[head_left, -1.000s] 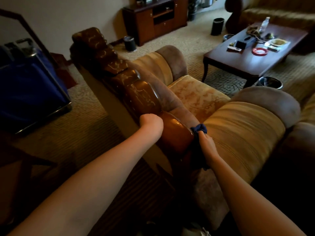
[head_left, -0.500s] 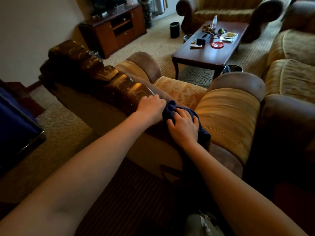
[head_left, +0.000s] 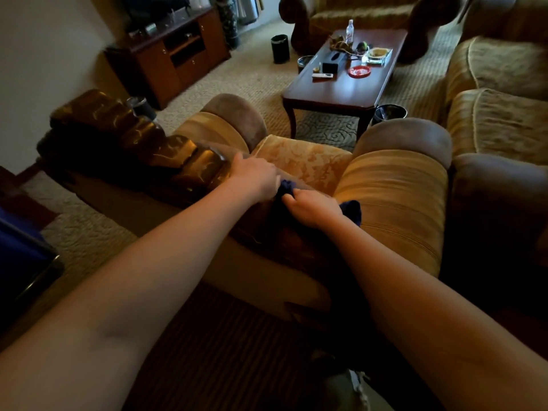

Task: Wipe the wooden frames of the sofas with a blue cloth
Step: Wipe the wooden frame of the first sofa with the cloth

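right hand [head_left: 315, 209] gripped the blue cloth [head_left: 351, 209] bunched on the near end of the carved wooden frame [head_left: 166, 155], whose long axis ran away up-left past the left hand [head_left: 255, 176], grip unclear.

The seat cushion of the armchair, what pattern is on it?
The seat cushion has a golden floral damask pattern, seen in the head view.

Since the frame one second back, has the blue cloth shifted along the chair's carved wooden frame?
Yes. The blue cloth, gripped by the right hand, went from the frame's end corner up onto the top of the carved wooden frame, beside the left hand.
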A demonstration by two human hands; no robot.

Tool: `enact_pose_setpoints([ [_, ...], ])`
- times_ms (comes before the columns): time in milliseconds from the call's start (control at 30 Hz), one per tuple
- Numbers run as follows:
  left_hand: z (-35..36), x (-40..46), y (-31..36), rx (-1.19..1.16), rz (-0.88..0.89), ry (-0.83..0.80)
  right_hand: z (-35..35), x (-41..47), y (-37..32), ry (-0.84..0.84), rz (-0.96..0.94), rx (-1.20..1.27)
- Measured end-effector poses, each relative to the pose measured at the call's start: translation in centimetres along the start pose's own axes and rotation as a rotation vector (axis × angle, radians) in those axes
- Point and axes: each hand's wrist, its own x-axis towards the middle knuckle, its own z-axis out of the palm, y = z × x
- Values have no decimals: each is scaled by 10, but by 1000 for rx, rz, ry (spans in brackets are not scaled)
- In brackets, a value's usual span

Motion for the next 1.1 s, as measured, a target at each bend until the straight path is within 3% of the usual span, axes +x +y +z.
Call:
enact_pose_setpoints([
  [133,-6,12,0,-86,-85,-88,-10,28,0,-204,50,125],
  [233,-7,16,1,-105,-79,-84,-12,39,-4,-255,77,178],
  [400,0,13,14,62,17,-77,-3,39,-4,-186,99,288],
  [533,11,13,20,160,100,-43,1,30,-7,-108,214,194],
  [633,10,8,12,132,181,8,7,9,-21,104,392,19],
  [767,12,7,0,77,298,39,40,-21,-43,520,429,-152],
  [933,10,6,-7,19,371,55,88,-44,-65,796,499,-91],
  [1033,8,9,-8,158,491,-26,125,-45,-82,1119,602,-58],
  [1100,10,8,-5,182,559,-26,152,-42,-86,1183,651,-95],
])
